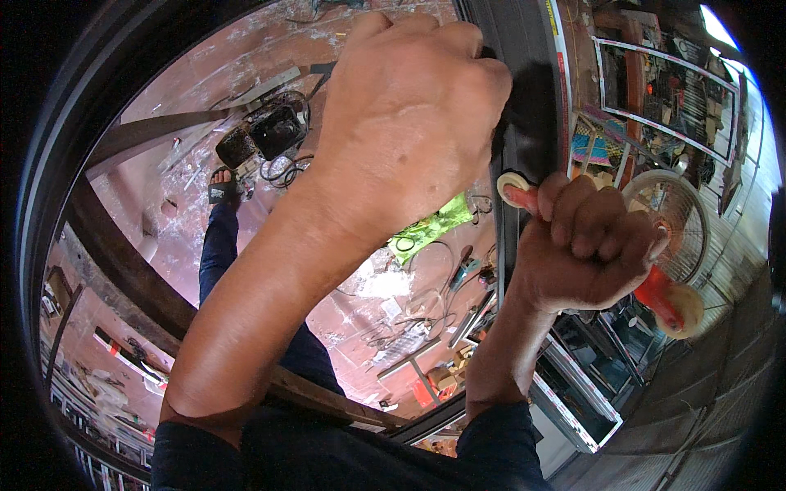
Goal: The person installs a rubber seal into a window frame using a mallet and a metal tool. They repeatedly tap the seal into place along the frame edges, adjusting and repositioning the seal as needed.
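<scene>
Right hand (583,245) closed round the red roller (657,298), whose handle passes through the fist; one pale wheel (511,180) projects leftward at the frame (530,135), the other lower right. Left hand (413,110), knuckles bent beside the frame; its grip cannot be told.

roller (655,296) in R hand (585,241), 1 wheel (686,313) per end, fan (678,214) bhnd it, L hand (409,110) left

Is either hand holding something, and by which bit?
The right hand grips a red double-ended tool by its middle; its rounded cream ends stick out. The left hand hides its fingertips, so I can't tell whether it holds anything.
</scene>
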`<action>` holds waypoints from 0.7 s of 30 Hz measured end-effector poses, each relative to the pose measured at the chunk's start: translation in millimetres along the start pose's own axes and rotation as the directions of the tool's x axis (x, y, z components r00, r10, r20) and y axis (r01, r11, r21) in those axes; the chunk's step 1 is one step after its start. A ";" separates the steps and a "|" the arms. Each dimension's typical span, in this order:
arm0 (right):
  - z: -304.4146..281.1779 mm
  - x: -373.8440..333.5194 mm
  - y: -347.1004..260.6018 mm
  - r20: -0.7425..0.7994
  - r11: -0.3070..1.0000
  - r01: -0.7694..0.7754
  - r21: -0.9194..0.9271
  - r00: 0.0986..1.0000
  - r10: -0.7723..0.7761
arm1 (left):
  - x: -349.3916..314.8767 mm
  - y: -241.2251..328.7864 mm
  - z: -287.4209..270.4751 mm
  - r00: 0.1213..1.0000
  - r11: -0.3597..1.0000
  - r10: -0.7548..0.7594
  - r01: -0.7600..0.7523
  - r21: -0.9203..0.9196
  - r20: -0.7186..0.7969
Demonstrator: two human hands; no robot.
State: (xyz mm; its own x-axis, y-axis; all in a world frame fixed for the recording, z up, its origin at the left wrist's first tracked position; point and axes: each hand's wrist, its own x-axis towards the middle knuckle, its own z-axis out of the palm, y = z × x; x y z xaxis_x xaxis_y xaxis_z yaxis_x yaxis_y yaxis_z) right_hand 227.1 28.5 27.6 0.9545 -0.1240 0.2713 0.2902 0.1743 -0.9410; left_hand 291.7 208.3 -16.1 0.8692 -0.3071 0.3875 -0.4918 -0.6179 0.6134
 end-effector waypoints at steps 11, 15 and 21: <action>13.3 11.6 12.0 -0.072 0.998 -0.028 -0.053 0.997 0.024 | 0.7 -3.0 0.0 0.995 0.995 -0.096 0.097 -0.033 0.030; 14.6 6.4 7.8 -0.103 0.993 -0.054 -0.108 0.994 0.043 | 2.8 -4.5 -3.2 0.997 0.997 -0.075 0.075 -0.031 0.012; 18.9 16.0 12.1 -0.170 0.992 -0.076 -0.097 0.984 0.059 | -3.9 -5.6 16.1 0.988 0.994 -0.110 0.106 -0.034 -0.111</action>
State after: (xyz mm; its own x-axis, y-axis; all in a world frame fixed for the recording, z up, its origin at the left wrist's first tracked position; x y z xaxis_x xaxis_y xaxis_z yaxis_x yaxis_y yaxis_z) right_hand 247.2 47.1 24.4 0.9443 -0.2775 0.1768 0.2082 0.0879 -0.9741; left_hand 291.9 201.3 -32.1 0.9068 -0.1552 0.3920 -0.3980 -0.6218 0.6745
